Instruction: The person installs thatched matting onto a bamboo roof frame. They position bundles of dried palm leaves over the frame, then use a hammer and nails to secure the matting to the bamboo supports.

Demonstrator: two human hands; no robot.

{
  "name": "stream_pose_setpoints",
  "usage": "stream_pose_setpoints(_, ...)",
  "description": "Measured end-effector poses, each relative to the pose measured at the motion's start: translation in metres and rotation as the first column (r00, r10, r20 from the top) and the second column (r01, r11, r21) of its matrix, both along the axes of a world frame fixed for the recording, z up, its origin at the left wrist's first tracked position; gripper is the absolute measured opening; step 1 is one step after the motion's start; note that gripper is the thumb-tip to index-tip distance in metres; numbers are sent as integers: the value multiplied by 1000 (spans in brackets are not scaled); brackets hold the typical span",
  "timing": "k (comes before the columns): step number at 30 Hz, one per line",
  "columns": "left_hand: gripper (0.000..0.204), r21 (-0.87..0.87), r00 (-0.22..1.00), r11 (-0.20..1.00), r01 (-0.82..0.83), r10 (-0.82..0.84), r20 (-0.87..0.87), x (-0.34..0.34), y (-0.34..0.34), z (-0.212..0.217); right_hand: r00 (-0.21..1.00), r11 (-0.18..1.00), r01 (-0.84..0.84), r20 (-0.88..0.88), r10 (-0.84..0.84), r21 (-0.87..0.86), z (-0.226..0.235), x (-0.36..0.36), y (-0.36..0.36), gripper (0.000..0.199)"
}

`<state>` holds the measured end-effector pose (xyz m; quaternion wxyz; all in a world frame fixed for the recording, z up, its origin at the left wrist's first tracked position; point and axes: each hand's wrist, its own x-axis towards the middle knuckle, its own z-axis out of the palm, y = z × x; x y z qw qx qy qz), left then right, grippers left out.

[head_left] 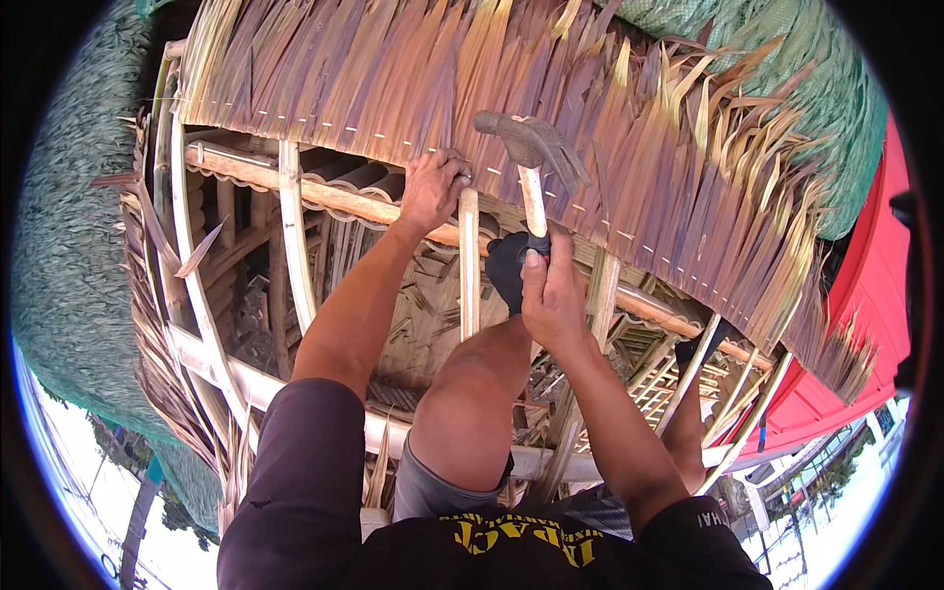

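A claw hammer [532, 192] with a dark head and a pale handle is upright in my right hand [556, 295], whose fingers wrap its black grip. My left hand [433, 192] is closed in a pinch at the lower edge of the thatch panel [374, 84], by the top of a bamboo slat [470, 270]. Whatever its fingertips hold is too small to make out. The hammer head hangs in front of the brownish leaf thatch, to the right of my left hand.
A bamboo crosspole [329, 194] runs under the thatch edge, with open gaps between the slats. My bent knee [462, 413] and black-shod foot [506, 270] rest among the frame. Green netting-covered thatch [74, 197] lies left, a red roof [836, 324] right.
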<state>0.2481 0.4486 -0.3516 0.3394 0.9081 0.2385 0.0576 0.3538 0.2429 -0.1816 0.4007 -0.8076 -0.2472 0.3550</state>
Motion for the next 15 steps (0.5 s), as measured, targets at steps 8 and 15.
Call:
stream_pose_setpoints(8,15,29,997,999,31,-29,-71,1,3,5,985,901,-160,-7,172,-403,-46,1,5,24)
stream_pose_setpoints(15,25,-175,754,735,-655,652,-84,2,-6,-4,967,827,-251,-83,243,-504,-59,-8,-13,27)
